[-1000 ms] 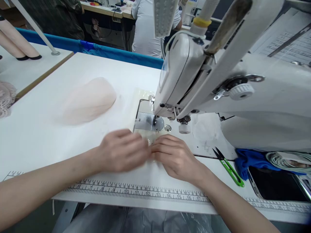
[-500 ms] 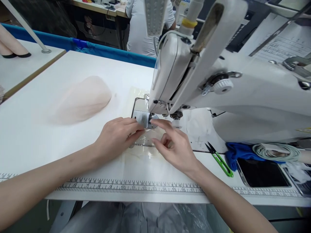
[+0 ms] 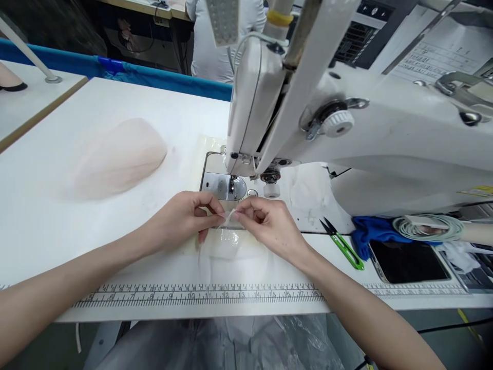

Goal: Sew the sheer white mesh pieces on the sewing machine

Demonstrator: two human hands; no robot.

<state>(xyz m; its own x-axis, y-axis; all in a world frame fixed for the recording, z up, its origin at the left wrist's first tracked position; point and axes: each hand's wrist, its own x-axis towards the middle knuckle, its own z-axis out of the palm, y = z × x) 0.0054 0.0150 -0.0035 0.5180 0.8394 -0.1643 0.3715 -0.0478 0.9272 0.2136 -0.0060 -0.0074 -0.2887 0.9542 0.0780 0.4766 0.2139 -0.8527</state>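
My left hand and my right hand are close together in front of the sewing machine. Each pinches the top edge of a thin, sheer piece of fabric between thumb and fingers. The fabric is nearly see-through and hangs toward me over the table edge's printed ruler; its full outline is hard to make out. Just beyond my fingertips lies the metal needle plate, with the presser foot over it.
A sheer, pinkish fabric piece lies on the white table at left. Green thread snips, a blue cloth, a phone and a coiled cord lie at right. A person in white is beyond the table.
Both hands have drawn back from the needle area toward me. My right hand, whose fingers were apart near the presser foot, now pinches the sheer fabric. The view has shifted slightly.
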